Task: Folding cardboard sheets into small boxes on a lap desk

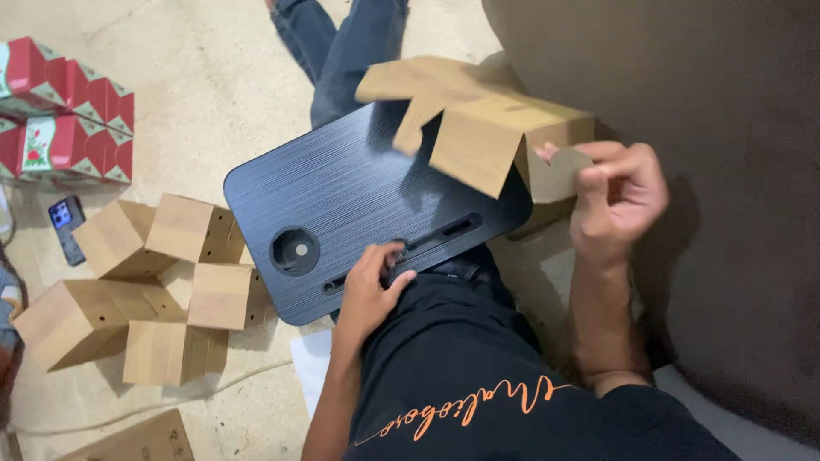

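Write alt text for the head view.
A seated person's right hand holds a half-folded brown cardboard box over a dark lap tray; the left hand rests on the tray's edge. Folded boxes lie on the floor.

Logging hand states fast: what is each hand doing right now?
Left hand: fingers curled, resting on the near edge of the dark lap tray, not gripping anything.
Right hand: closed on a flap of the cardboard box.
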